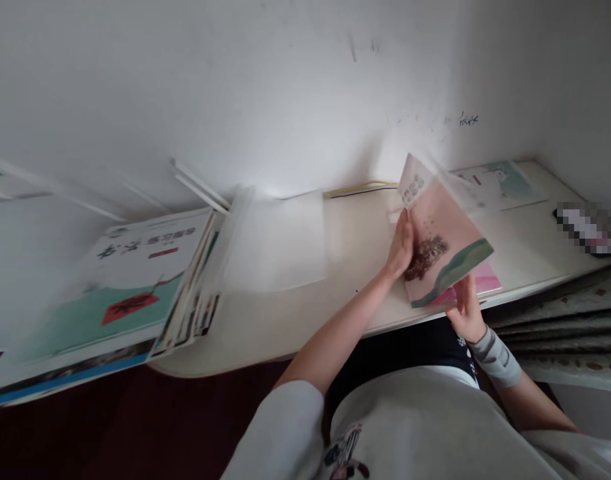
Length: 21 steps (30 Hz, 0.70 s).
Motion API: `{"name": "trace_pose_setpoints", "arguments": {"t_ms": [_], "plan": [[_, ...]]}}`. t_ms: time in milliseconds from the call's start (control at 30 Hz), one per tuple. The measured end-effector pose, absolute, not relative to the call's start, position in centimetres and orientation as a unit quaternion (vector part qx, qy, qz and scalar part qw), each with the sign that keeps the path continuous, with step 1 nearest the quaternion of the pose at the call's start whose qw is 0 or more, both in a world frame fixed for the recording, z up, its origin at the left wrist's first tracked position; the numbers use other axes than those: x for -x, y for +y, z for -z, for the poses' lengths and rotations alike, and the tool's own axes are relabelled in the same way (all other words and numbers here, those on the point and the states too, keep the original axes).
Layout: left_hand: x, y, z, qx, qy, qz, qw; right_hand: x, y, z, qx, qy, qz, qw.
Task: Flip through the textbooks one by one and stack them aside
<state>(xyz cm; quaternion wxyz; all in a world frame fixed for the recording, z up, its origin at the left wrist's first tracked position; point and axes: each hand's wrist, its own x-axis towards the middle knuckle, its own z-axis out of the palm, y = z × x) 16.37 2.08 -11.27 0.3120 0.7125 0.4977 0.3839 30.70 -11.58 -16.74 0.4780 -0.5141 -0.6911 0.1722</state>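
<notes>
A pink booklet (pixel 452 230) with dark print and green hills along its bottom is held tilted above the table. My left hand (pixel 401 248) is closed on its left edge. My right hand (pixel 466 312) grips its lower edge from below, the fingers partly hidden behind it. Past the booklet's upper right edge shows a pale, blurred, see-through flap. Under the booklet, a magenta printed item (pixel 486 277) lies on the white table (pixel 355 267), mostly covered.
Translucent plastic sheets (pixel 280 243) lie left of my arms. Further left is a stack of large booklets (pixel 140 267). Another pale green booklet (pixel 515 187) lies at the back right, near a blurred-out phone-like object (pixel 588 229). A white wall (pixel 285 87) stands behind the table.
</notes>
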Motion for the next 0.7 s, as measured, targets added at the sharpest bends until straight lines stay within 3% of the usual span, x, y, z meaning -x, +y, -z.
{"name": "trace_pose_setpoints", "arguments": {"t_ms": [167, 367, 600, 700], "plan": [[-18.5, 2.5, 11.7, -0.801, 0.531, -0.182, 0.210, -32.5, -11.3, 17.1, 0.511, -0.607, -0.225, 0.566], [-18.1, 4.4, 11.9, -0.837, 0.527, -0.110, 0.100, -32.1, -11.0, 16.2, 0.572, -0.458, -0.271, 0.625], [-16.8, 4.1, 12.1, -0.854, 0.513, -0.085, 0.020, -34.8, -9.5, 14.2, 0.578, -0.466, -0.318, 0.590], [-15.4, 1.0, 10.8, -0.859, 0.508, -0.065, -0.010, -38.1, -7.5, 13.8, 0.535, -0.459, -0.416, 0.575]]}}
